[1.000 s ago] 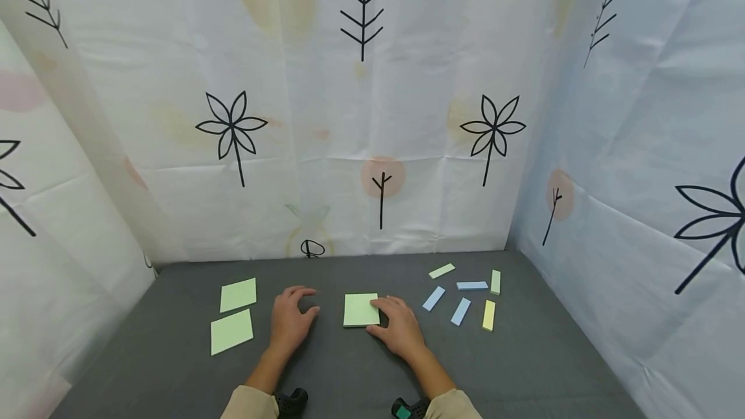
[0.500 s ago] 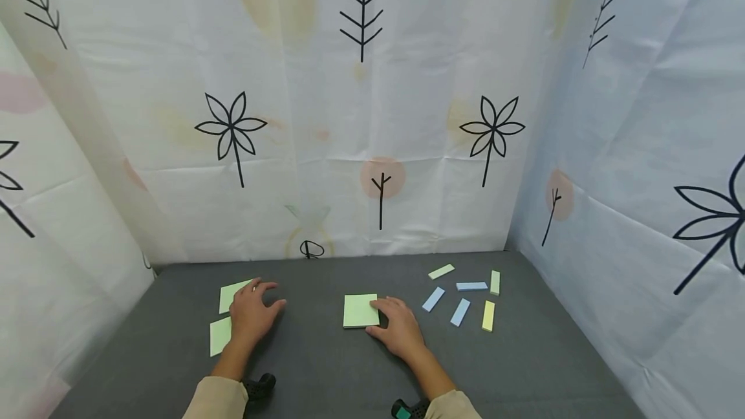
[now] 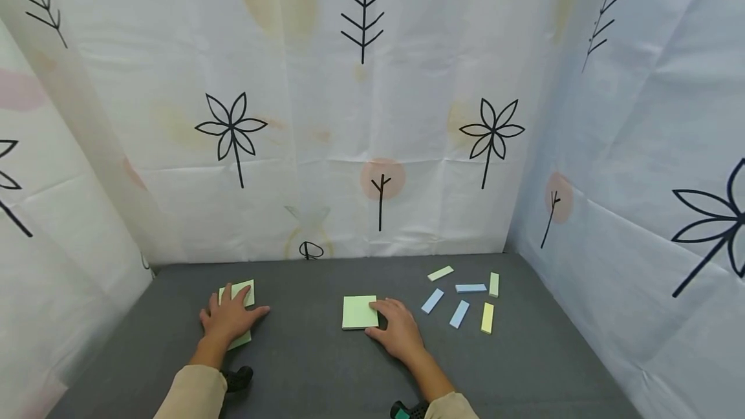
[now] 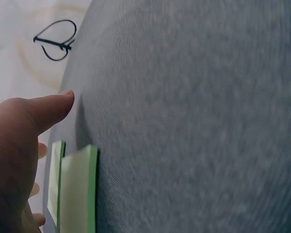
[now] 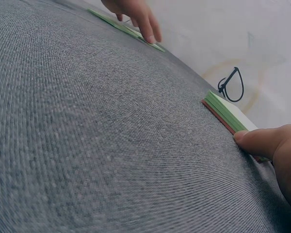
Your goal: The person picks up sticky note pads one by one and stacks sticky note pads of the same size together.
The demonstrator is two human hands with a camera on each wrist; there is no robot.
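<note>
In the head view my left hand (image 3: 227, 321) hovers with fingers spread over two light green sticky-note pads at the left; the far pad (image 3: 246, 291) and the near pad (image 3: 240, 341) are partly hidden beneath it. The left wrist view shows the near pad (image 4: 76, 189) below the straight thumb; contact is not plain there. At the middle of the table lies a square stack of green sticky notes (image 3: 357, 312). My right hand (image 3: 400, 330) holds its right side between thumb and fingers. Seen from the right wrist, the stack (image 5: 228, 114) has green layers above a reddish bottom layer.
Several narrow paper strips lie at the right: blue (image 3: 432, 301), pale green (image 3: 494, 284) and yellow (image 3: 487, 318). A grey cloth (image 3: 314, 367) covers the table. Printed white curtains (image 3: 407, 96) close it in at the back and sides.
My left hand has moved left from beside the central stack, with its fingers spreading above the two pads. My right hand and the stack have stayed put.
</note>
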